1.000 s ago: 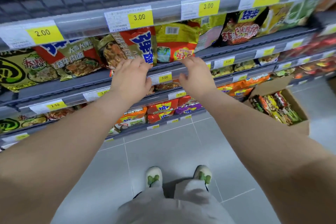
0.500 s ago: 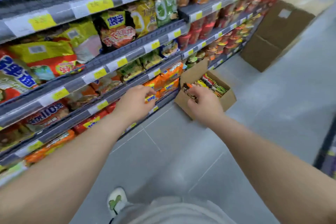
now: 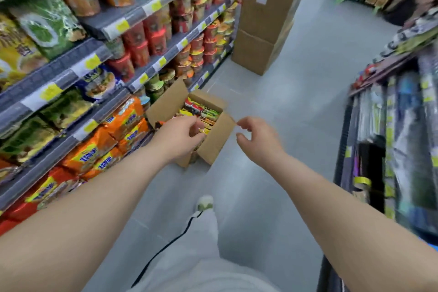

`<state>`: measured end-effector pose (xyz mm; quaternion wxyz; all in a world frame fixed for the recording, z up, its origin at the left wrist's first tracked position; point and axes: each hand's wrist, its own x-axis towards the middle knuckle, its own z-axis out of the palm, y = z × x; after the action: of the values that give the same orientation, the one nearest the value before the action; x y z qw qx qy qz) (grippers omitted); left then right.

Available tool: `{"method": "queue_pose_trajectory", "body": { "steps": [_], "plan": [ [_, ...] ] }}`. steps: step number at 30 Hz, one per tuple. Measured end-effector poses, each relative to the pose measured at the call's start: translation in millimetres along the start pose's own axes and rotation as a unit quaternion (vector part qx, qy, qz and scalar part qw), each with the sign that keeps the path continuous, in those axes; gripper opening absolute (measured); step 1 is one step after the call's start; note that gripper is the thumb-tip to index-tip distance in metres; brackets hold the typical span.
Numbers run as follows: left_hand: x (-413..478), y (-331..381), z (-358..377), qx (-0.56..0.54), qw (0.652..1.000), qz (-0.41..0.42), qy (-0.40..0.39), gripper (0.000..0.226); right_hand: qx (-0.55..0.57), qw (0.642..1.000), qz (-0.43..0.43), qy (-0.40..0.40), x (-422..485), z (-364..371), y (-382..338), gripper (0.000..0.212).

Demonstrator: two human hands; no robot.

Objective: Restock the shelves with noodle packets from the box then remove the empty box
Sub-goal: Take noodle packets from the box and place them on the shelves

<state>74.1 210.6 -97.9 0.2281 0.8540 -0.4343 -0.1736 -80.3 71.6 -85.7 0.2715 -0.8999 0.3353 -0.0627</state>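
open cardboard box [image 3: 214, 142] sits on the floor [image 3: 272, 185] right against the foot of the shelves [image 3: 59, 73] on the left, flaps up, tilted a bit in view; noodle packets [image 3: 201, 111] stand packed inside, red/yellow/green wrappers, fills most of the box

left hand [image 3: 182, 135] is over the near end of the box, fingers curled down toward the packets; too blurry to tell if it's pinching one or just touching. right hand [image 3: 258, 137] in the air just right of the box's flap, fingers loosely curled w/ thumb and index apart, holding nothing, not touching the box

low shelf beside the box has orange packets [image 3: 123, 121]; green and yellow packs on the levels above; cup noodles [image 3: 142, 42], red and orange, fill the shelves further along. two closed cartons [image 3: 265, 31] stacked on the floor further down the aisle, near the shelf end. dark rack [image 3: 391, 137] w/ hanging goods on the right side, blurred. person's light trousers [image 3: 189, 256] and one pale shoe [image 3: 205, 202] at the bottom centre, shoe near the box
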Motion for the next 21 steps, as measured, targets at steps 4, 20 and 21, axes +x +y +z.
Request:
{"method": "queue_pose_trajectory", "body": {
  "steps": [4,20,21],
  "plan": [
    [94,18,4,-0.022,1.000,0.005,-0.018,0.021,-0.005,1.000,0.021,-0.001,78,-23,29,0.033],
    [414,99,9,-0.028,0.999,-0.014,-0.015,0.022,-0.014,1.000,0.003,-0.018,370,-130,151,0.033],
    [432,104,12,-0.032,0.999,-0.027,-0.006,0.022,-0.016,0.999,-0.007,-0.027,391,-137,161,0.033]
  ]
}}
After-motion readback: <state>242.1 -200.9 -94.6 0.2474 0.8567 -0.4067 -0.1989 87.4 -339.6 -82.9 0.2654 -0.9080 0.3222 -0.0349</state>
